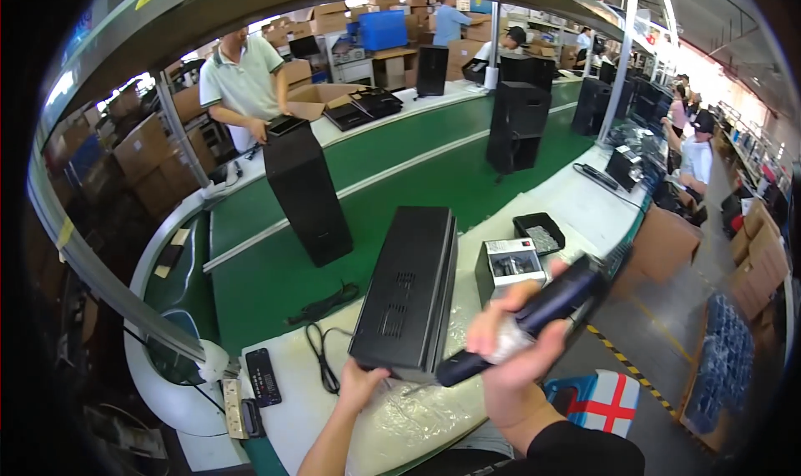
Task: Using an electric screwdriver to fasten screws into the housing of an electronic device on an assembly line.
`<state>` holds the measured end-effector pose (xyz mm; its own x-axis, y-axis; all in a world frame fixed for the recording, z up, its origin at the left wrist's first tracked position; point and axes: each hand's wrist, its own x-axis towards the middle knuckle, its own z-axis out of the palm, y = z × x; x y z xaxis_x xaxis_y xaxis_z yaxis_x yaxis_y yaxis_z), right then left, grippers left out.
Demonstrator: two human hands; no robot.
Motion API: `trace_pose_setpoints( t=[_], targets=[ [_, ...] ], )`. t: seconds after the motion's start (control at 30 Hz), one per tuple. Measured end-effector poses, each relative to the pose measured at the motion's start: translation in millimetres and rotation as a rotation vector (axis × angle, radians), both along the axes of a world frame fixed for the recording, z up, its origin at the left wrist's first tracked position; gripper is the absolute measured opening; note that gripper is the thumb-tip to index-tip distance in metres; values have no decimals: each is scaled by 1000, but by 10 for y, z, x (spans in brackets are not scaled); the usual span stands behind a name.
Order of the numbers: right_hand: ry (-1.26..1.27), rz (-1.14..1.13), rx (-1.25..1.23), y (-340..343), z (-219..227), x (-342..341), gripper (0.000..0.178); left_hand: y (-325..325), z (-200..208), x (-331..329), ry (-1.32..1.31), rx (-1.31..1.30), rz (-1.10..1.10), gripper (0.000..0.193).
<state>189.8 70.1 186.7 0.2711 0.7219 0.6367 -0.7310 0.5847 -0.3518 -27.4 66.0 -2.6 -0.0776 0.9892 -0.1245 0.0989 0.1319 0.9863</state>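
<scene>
A black speaker box (405, 284) with vent slots lies on plastic film on the bench in front of me. My left hand (365, 384) grips its near left corner, thumb on the top edge and the other fingers mostly hidden. My right hand (517, 342) is wrapped round a dark, thick electric screwdriver (555, 297), blurred by motion and held slantwise above the bench, right of the box. Beyond that hand stands a small screw feeder (511, 261) with a window on top. A black tray (541, 232) of small metal pieces is behind it.
A black cable (321, 359) and a remote control (263, 376) lie left of the box. Across the green conveyor (400, 180), a person (242, 80) touches a tall black speaker (304, 192). Another speaker (517, 125) stands farther right. A stool (605, 401) is at my right.
</scene>
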Motion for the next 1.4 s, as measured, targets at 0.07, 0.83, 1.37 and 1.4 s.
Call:
trace_pose_setpoints(
  t=[0.07,0.83,1.37,1.4],
  targets=[
    [53,-117,-79,-51,-134,249,72,286,-2,196,-89,112,42,44],
    [279,-305,-361,837,-391,606,52,3742,2127,1036,-531,-309,4,74],
    [203,-373,-410,1033,-476,618,49,4420,2333,-911,1342,90,1060,51],
    [195,-383,-406,1066,-495,631,49,4361,2305,-1226,1251,-25,667,59]
  ],
)
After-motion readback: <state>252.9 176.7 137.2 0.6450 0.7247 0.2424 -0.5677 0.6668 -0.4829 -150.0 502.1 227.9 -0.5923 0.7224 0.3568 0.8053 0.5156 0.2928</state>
